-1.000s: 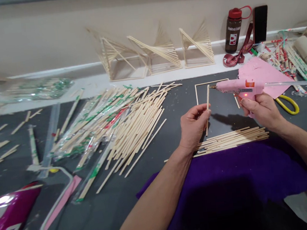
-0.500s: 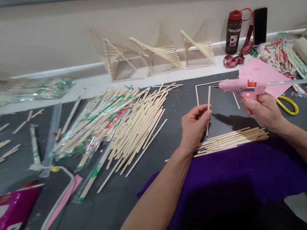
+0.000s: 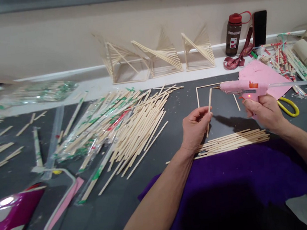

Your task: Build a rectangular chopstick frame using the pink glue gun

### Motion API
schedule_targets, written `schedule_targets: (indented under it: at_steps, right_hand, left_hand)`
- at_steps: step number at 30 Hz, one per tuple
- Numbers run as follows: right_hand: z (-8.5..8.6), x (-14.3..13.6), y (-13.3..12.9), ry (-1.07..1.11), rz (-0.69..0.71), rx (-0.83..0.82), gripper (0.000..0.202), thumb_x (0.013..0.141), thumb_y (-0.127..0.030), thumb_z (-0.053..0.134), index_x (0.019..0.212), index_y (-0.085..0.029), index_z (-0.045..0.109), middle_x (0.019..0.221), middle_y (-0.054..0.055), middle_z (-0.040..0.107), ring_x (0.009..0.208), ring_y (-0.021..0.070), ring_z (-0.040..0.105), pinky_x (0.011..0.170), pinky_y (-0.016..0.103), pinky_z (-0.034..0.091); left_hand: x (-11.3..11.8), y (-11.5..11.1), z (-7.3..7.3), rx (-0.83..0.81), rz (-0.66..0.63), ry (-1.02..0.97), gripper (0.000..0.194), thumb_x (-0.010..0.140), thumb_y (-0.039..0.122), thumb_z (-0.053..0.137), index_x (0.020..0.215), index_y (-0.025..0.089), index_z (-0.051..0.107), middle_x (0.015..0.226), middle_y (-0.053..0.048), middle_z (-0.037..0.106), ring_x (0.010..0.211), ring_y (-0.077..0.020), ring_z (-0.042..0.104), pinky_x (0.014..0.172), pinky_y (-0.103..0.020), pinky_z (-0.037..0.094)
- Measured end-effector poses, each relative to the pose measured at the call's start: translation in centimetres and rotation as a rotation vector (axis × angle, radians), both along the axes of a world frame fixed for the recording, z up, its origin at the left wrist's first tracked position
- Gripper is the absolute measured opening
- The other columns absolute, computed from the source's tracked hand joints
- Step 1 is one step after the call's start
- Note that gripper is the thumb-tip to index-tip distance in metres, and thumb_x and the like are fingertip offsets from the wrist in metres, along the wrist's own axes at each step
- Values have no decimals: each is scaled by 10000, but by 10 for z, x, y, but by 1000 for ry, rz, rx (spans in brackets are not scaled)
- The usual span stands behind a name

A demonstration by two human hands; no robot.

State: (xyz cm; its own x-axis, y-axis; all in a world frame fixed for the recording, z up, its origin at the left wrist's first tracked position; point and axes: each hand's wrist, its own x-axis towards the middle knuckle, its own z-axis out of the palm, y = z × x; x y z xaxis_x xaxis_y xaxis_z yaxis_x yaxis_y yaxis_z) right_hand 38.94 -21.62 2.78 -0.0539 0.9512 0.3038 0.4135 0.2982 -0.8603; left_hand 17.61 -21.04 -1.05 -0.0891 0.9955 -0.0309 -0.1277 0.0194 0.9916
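Observation:
My left hand (image 3: 195, 127) pinches a wooden chopstick (image 3: 209, 100), held tilted with its upper end raised. In my right hand (image 3: 267, 112) is a pink glue gun (image 3: 245, 86), its light glowing and a clear glue stick (image 3: 290, 84) coming out of its back. The gun's nozzle points left, just beside the chopstick's top; whether they touch I cannot tell. Behind them a partial frame of chopsticks (image 3: 197, 97) lies flat on the dark table. A small pile of bare chopsticks (image 3: 233, 141) lies in front of my hands, by a purple cloth (image 3: 225, 169).
To the left spread loose chopsticks (image 3: 141, 131) and wrapped ones (image 3: 88, 125). Stick structures (image 3: 164, 57) stand against the wall, with a bottle (image 3: 232, 35) and phone (image 3: 260, 28). Yellow-handled scissors (image 3: 290, 107) lie right. A white cord (image 3: 69, 175) and magenta device (image 3: 13, 221) are near left.
The view has shifted slightly, so everything sits a little lower. Both hands keep their holds on the chopstick and the glue gun, almost in the same place.

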Motion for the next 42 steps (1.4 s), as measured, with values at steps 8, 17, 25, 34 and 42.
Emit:
schedule_targets:
  at_steps: [8, 17, 25, 34, 42]
  right_hand:
    - [0, 2, 0, -7, 22, 19, 432, 865, -418, 602, 488, -212, 557, 489, 8, 532, 492, 124, 473, 512, 285, 377]
    - [-2, 5, 1, -33, 4, 2, 470, 867, -485, 601, 488, -209, 560, 490, 19, 535, 533, 136, 499, 505, 274, 373]
    - [1, 4, -1, -60, 64, 3, 453, 868, -469, 594, 497, -213, 550, 507, 14, 549, 516, 125, 492, 505, 278, 379]
    - [-8, 0, -3, 105, 147, -65, 463, 859, -579, 611, 583, -209, 572, 547, 10, 545, 516, 121, 484, 484, 273, 368]
    - [-8, -7, -6, 221, 73, -64, 418, 830, -585, 621, 645, -211, 605, 571, 1, 553, 486, 112, 470, 474, 274, 385]
  left_hand:
    - [0, 0, 1, -3, -6, 11, 247, 647, 310, 766, 845, 163, 770, 536, 45, 573, 404, -38, 374, 388, -187, 294]
    - [1, -2, 3, -13, -3, 12, 244, 645, 307, 761, 841, 161, 773, 549, 41, 587, 426, -45, 395, 399, -195, 292]
    - [2, -1, 3, 10, 12, 19, 235, 639, 305, 771, 834, 174, 778, 557, 36, 604, 426, -47, 403, 394, -197, 296]
    - [0, 2, 1, 79, 68, -4, 241, 671, 302, 765, 857, 150, 761, 508, 43, 568, 400, -54, 429, 389, -190, 351]
    - [-2, 3, 4, 59, 45, 38, 228, 680, 310, 757, 853, 161, 759, 519, 46, 573, 395, -55, 424, 376, -186, 345]
